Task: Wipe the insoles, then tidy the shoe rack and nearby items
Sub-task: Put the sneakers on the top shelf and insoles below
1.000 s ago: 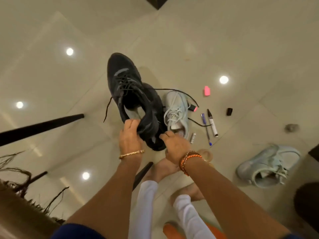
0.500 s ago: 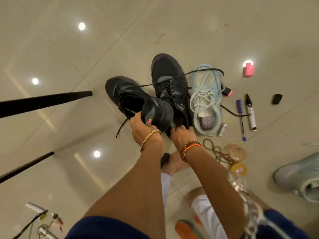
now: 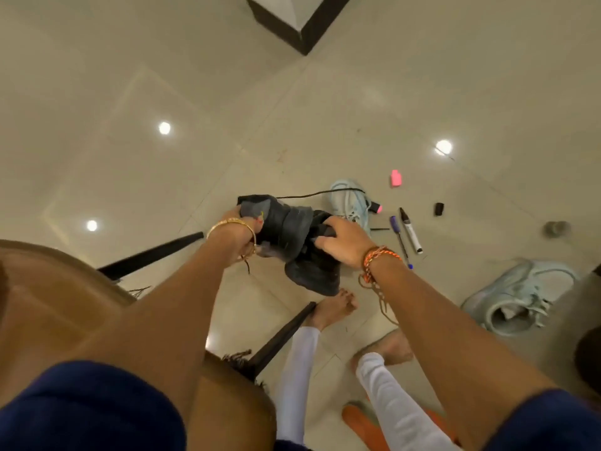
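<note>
Two black sneakers are lifted off the floor in front of me. My left hand grips the left black sneaker at its heel end. My right hand grips the other black sneaker, which hangs lower with its end pointing down. A black lace trails from them across a pale blue sneaker that stands on the tiles just behind. A second pale blue sneaker lies on its side at the right.
Small items lie on the tiles right of the shoes: a pink eraser, a black marker, a blue pen, a black cap. A brown wooden surface with black legs stands at my left. My bare feet are below the shoes.
Both black sneakers have come up off the floor in my hands. My view has swung up and left, so the brown surface now fills the lower left.
</note>
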